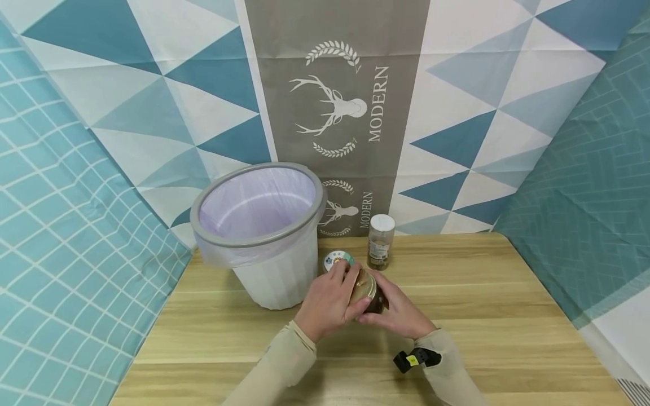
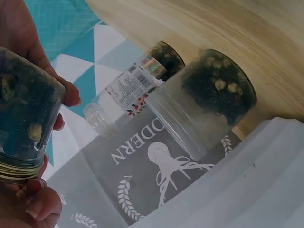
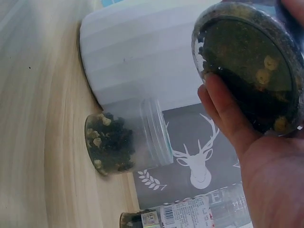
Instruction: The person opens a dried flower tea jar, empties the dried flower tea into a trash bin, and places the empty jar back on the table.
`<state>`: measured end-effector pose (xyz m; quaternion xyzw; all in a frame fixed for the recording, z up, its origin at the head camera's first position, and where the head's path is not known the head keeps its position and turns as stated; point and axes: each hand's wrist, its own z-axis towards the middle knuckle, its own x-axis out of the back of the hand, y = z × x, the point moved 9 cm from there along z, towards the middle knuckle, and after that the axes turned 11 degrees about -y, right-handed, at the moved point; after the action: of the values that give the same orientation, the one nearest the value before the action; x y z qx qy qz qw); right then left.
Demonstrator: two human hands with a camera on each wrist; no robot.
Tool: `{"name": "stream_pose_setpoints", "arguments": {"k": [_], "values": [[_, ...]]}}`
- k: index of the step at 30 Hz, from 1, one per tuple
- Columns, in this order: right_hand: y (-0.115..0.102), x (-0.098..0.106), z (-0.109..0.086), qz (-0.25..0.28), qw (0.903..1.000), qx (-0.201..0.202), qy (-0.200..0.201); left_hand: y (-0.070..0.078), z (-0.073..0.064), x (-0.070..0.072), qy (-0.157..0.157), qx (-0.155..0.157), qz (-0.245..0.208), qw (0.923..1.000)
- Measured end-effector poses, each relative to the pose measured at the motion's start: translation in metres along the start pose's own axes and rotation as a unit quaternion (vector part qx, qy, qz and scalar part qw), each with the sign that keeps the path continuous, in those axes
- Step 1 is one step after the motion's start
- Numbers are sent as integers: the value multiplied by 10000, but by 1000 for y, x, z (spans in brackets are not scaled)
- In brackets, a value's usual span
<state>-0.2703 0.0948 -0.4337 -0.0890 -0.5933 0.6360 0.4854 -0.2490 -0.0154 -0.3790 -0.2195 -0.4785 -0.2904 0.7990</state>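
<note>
Between both hands, above the table, is a tilted clear jar [image 2: 31,107] of dark dried leaves with pale yellow bits. Its gold-coloured lid [image 1: 363,285] is on. My left hand [image 1: 329,300] grips the lid from the left, fingers over the top. Around the jar body, my right hand [image 1: 403,313] holds from the right; the right wrist view shows the jar's round base and these fingers [image 3: 228,107] along it. Just beyond the left fingers stands a second jar [image 3: 111,142], with similar contents and a printed lid [image 1: 335,258]. A taller labelled bottle [image 1: 380,243] with a white cap stands to its right.
A white bin [image 1: 276,276] with a grey rim and pale purple liner stands on the wooden table [image 1: 457,293], left of the jars. Patterned cloth panels [image 1: 457,101] rise behind and at both sides. A black strap [image 1: 422,357] is round my right wrist.
</note>
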Motion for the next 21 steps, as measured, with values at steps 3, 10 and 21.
{"name": "stream_pose_setpoints", "arguments": {"k": [3, 10, 21], "values": [[-2, 1, 0, -169, 9998, 58, 11, 1, 0, 0, 58, 28, 65, 10000], [-1, 0, -1, -317, 9995, -67, 8, 2, 0, 0, 105, 96, 102, 9998], [-3, 1, 7, -609, 9966, -415, 374, -7, 3, 0, 25, 405, -535, 9977]]}}
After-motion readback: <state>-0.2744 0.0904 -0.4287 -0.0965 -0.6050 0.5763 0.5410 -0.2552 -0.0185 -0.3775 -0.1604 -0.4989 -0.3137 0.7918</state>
